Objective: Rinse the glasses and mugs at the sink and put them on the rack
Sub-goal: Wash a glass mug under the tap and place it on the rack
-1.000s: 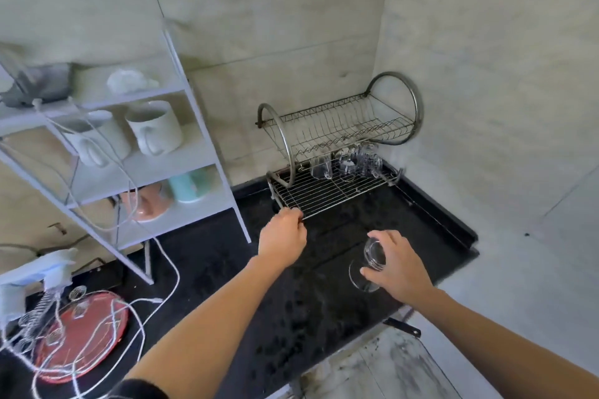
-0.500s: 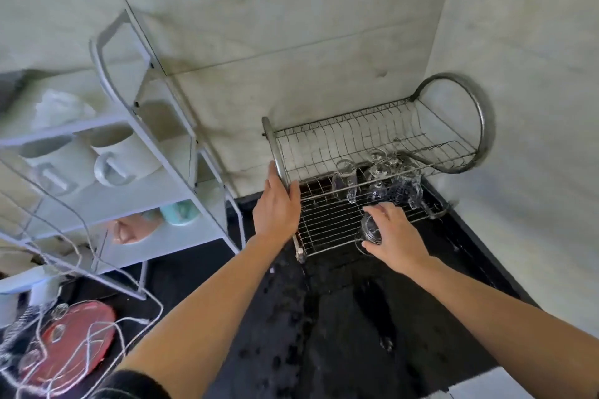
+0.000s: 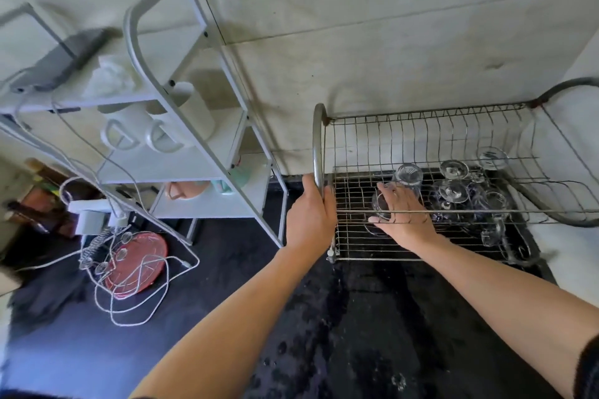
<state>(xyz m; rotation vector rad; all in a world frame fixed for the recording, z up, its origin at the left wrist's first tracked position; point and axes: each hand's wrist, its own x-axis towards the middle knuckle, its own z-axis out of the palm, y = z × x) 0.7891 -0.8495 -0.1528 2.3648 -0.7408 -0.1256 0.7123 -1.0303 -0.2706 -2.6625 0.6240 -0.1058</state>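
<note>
A two-tier wire dish rack (image 3: 421, 126) stands on the wet black counter against the wall. My left hand (image 3: 311, 217) grips the rack's left upright hoop. My right hand (image 3: 402, 214) reaches under the upper tier and holds a clear glass (image 3: 381, 201) upside down on the lower grid. Several other clear glasses (image 3: 453, 191) stand inverted on the lower tier to the right, one (image 3: 407, 174) just behind my fingers. White mugs (image 3: 162, 133) sit on the white shelf unit at the left.
The white shelf unit (image 3: 201, 159) stands left of the rack, holding a pink cup (image 3: 181, 189) and a teal cup on its lower shelf. A red round trivet (image 3: 136, 261) under tangled white cables lies at the front left. Tiled walls close in behind and to the right.
My right hand has carried the glass from the rack's front edge in under the upper tier onto the lower grid. My left hand stays on the rack's left hoop. The view has moved closer.
</note>
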